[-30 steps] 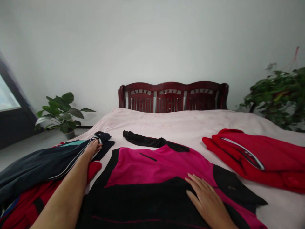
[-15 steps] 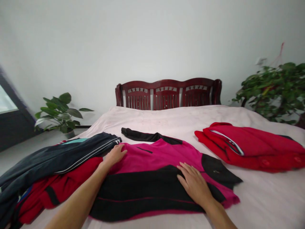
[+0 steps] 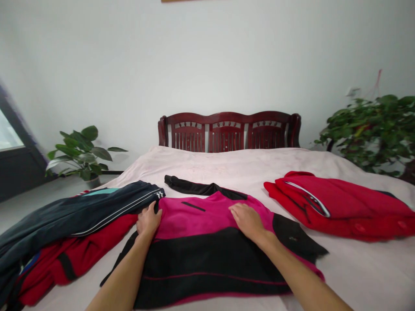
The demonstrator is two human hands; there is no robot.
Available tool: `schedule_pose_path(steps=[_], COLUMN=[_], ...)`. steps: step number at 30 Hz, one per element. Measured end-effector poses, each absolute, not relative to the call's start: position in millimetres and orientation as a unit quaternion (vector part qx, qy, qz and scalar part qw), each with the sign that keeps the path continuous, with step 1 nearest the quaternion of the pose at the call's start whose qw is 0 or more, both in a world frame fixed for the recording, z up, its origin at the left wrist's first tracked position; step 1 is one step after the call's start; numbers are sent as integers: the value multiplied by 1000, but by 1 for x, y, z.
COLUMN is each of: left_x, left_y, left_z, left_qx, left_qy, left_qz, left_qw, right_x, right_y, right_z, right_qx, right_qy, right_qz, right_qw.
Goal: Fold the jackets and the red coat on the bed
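Since the earlier frame, the right hand (image 3: 248, 220) has been moved from the black band up onto the pink chest of the pink-and-black jersey (image 3: 210, 250), where it is being pressed flat, fingers spread, gripping nothing. The left hand (image 3: 148, 220) is being curled over the jersey's left edge, apparently pinching the fabric. One jersey is lying mid-bed (image 3: 227, 166), collar pointing far, long axis running near to far. One folded red jacket (image 3: 337, 205) is lying right; dark striped trousers (image 3: 81, 211) are lying left.
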State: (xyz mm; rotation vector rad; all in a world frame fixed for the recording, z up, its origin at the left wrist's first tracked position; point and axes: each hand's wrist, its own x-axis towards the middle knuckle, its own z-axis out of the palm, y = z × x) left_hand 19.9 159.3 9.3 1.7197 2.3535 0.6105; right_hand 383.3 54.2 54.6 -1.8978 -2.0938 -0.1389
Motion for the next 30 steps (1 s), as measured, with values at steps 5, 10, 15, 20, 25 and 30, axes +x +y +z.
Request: schedule_pose_path(steps=[5, 10, 15, 20, 25, 30], left_x=[15, 7, 10, 14, 18, 50], left_y=[163, 164, 163, 167, 164, 150], left_z=[6, 4, 6, 4, 6, 11], left_qx=[565, 556, 575, 632, 625, 783], left_qy=[789, 771, 747, 723, 732, 564], left_qz=[220, 297, 334, 268, 247, 247], left_qw=[97, 92, 19, -78, -109, -81], right_x=[360, 360, 381, 381, 369, 342], right_y=[128, 164, 184, 196, 180, 140], right_z=[62, 48, 36, 25, 32, 27], right_qx=[-652, -700, -771, -803, -796, -624], right_qy=[-743, -708, -631, -585, -586, -757], right_qz=[-79, -40, -6, 31, 27, 1], right_qw=[126, 88, 93, 109, 148, 194])
